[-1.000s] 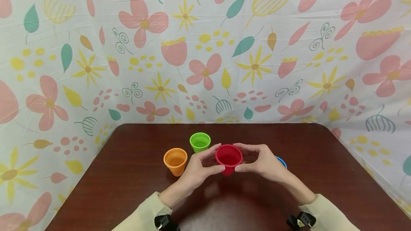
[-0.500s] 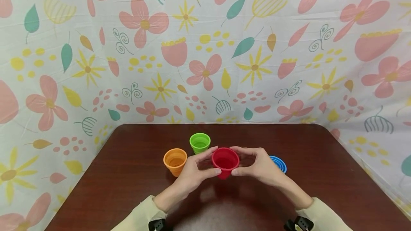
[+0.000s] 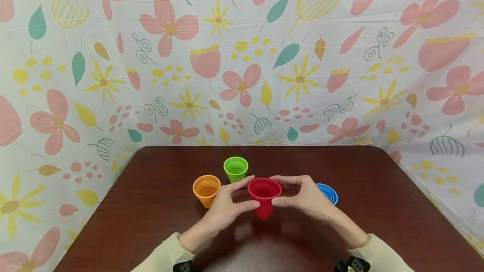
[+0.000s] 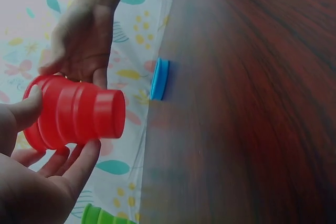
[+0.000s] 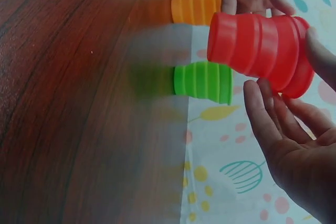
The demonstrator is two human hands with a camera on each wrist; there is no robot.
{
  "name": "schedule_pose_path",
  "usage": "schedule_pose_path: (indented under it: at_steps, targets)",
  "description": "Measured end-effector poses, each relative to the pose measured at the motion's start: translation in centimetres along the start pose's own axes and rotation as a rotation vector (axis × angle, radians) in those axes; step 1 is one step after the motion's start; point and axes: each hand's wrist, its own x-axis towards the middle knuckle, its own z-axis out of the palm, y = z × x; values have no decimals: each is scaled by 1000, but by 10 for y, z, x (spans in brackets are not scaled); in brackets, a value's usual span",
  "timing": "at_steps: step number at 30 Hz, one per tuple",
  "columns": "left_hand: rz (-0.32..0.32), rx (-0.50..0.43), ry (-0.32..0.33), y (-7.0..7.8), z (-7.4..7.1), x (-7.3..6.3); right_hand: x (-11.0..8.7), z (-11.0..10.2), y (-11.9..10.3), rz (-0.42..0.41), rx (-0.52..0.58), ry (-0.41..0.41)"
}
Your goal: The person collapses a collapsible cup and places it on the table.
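Basically, red cup (image 3: 264, 210) is upright above the table (image 3: 151, 230), long axis near vertical, squarely between left hand (image 3: 227, 205) and right hand (image 3: 305, 198), neither nearer, each gripping its side with half-curled fingers and thumb

The orange cup (image 3: 206, 191) and green cup (image 3: 236, 168) crowd the left hand (image 3: 227, 205); the low blue cup (image 3: 330, 194) lies just outside the right hand (image 3: 304, 196). Passage runs across the bench (image 3: 289, 159) between green and blue, with a gap beneath the raised red cup (image 3: 264, 209).
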Motion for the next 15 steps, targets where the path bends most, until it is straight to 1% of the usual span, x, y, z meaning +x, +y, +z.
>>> schedule_pose_path:
  at_steps: [9,12,15]
  targets:
    - [11,-3,1,-1,-1,1,0,1,-1,31,71,-23]
    - [10,-1,10,-1,-1,1,0,1,-1,27,69,-17]
    - [7,8,25,0,-1,0,-1,2,1,15,45,2]
